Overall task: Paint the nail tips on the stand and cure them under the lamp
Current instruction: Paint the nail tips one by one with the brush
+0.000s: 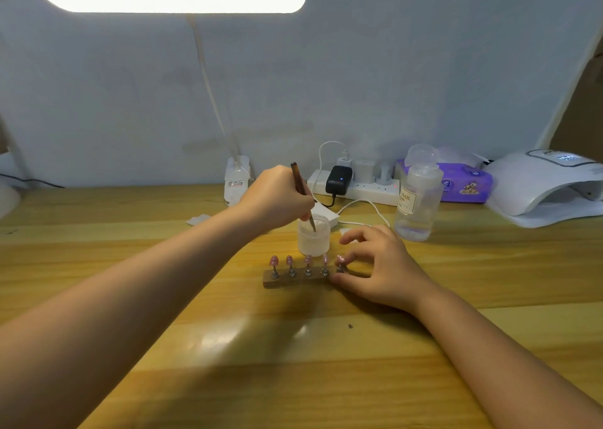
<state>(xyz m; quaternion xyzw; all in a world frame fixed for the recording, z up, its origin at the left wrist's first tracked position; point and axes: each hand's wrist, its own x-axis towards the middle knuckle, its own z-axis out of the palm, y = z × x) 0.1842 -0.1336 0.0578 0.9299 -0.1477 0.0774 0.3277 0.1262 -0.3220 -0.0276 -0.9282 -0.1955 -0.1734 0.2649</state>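
A dark wooden stand (287,280) lies on the desk and carries several pink nail tips (289,260) on metal posts. My right hand (378,265) pinches the stand's right end, thumb at the front and fingers by the last tip. My left hand (277,197) grips a brown brush (301,190). The brush tip dips into a small frosted jar (314,237) just behind the stand. The white curing lamp (548,184) sits at the far right of the desk.
A clear bottle (417,200) stands right of the jar, with a purple tissue pack (463,184) behind it. A white power strip (355,190) with plugs and cables lies along the wall. The desk lamp's base (236,180) stands behind my left hand.
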